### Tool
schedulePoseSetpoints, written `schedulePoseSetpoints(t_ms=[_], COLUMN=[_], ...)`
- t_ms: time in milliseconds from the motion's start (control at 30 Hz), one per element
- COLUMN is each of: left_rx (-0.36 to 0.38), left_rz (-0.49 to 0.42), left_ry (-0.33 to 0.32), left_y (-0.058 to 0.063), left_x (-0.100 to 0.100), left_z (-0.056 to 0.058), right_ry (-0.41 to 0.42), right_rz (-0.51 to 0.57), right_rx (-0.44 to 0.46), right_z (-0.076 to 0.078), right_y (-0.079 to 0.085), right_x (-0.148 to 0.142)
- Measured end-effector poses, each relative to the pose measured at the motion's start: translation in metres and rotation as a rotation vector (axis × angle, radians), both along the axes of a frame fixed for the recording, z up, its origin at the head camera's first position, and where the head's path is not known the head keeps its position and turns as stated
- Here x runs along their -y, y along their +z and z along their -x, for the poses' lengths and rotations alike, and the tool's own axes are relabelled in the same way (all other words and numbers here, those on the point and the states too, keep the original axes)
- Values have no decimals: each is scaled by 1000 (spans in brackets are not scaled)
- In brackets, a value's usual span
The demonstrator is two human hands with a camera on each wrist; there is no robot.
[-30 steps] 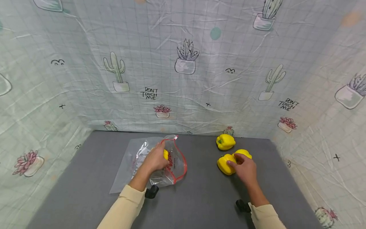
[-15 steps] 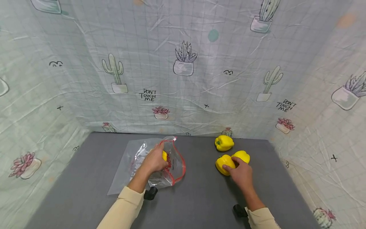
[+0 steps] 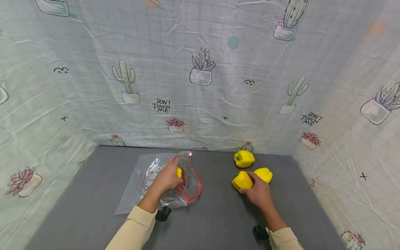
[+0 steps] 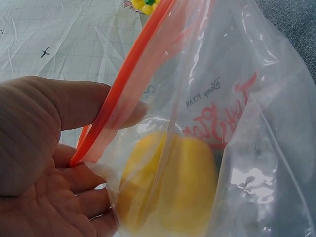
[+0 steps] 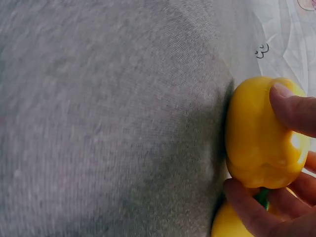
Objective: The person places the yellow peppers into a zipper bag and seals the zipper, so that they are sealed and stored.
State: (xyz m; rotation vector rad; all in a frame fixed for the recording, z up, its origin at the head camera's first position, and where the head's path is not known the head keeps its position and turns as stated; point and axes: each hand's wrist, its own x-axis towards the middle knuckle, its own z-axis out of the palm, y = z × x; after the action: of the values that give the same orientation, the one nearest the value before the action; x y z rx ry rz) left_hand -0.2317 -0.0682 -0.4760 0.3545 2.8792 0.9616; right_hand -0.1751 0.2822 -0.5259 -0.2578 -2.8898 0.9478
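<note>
My left hand [image 3: 167,176] pinches the red-edged mouth of a clear plastic zip bag [image 4: 256,163] between thumb and fingers. Through the film of the bag shows one yellow bell pepper [image 4: 168,182]. Over on the right, my right hand [image 3: 259,191] holds another yellow bell pepper [image 5: 261,133], with the thumb on one side and the fingers on the other. That pepper is low at the table. Directly beside it lies a third pepper [image 3: 264,174], partly behind the fingers in the right wrist view.
One more yellow bell pepper [image 3: 244,159] lies at the back of the grey table [image 3: 215,222]. A pale curtain [image 3: 218,93] printed with potted plants closes off the back and both sides.
My right hand has shifted slightly left, its fingers now reaching between the two near peppers, and the held one sits a little further left. My left hand still holds the bag.
</note>
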Motion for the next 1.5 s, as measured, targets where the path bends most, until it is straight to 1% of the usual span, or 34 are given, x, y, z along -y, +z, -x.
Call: schedulePoseSetpoints(t_ms=[233,467,767,900,1067,1233,1400,1500], left_rx=[-13,-9,18,25,13,16,20,2], left_rz=[10,17,24,23,30,23,24,29], left_ry=[4,3,-2,-1,-3,1,10,15], left_y=[2,1,-1,0,0,2,3,3], left_x=[0,1,-1,-2,-2,-3,-4,-4], left_z=[0,1,2,2,3,1,-1,-3], right_ry=[24,35,45,58,75,81,99,104], right_rz=[48,76,169,180,190,201,208,212], right_rx=[-29,-43,-24,-34,-23,-17,-31,-38], right_z=[4,5,4,5,5,5,3,3], right_y=[2,6,7,8,8,6,6,7], right_x=[2,5,5,6,7,9,12,15])
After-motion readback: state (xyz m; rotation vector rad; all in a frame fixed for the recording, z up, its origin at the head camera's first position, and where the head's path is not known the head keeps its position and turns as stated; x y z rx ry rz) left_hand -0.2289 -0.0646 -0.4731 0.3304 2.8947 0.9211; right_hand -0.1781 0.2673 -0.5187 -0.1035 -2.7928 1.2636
